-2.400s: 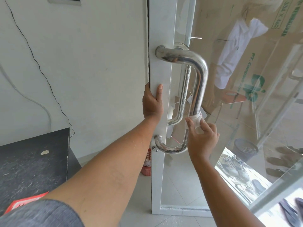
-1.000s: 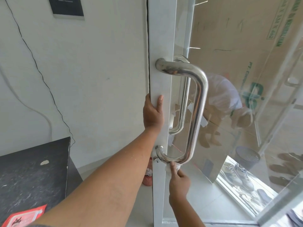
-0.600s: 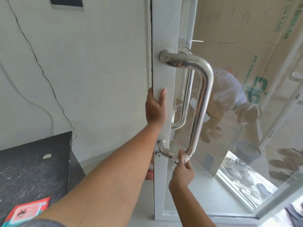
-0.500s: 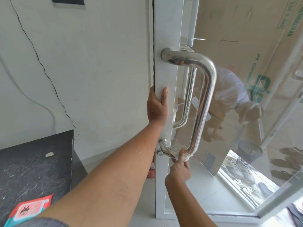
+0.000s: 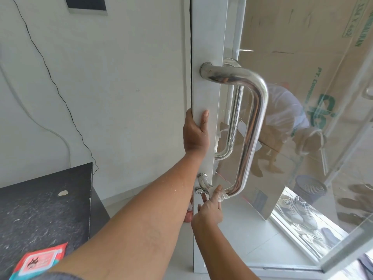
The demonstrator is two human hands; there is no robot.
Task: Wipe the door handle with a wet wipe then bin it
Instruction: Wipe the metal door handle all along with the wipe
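At the lower left of the frame a red packet (image 5: 38,261) lies on a dark counter (image 5: 40,209). The left forearm runs up from the bottom centre to the left hand (image 5: 195,136), which is closed around the edge of the door frame (image 5: 203,57), thumb on the front face, steadying the door.

Just right of that arm, low in the centre, the right hand (image 5: 210,207) pinches the wipe (image 5: 221,194) between thumb and fingers and presses it to the bottom leg of the handle (image 5: 252,126), between the lower mount and the bend. The handle's long bar rises from there to the upper centre.

Wiping appears to be the step in hand, working the lowest part of the bar. Next would be finishing the short stretch near the mount, then carrying the wipe to a bin.

Farther off, at the right, a dark mesh basket (image 5: 310,188) shows through the glass, near shoes (image 5: 298,211) on the floor; whether it is the bin, and which side of the glass it stands on, I cannot tell.
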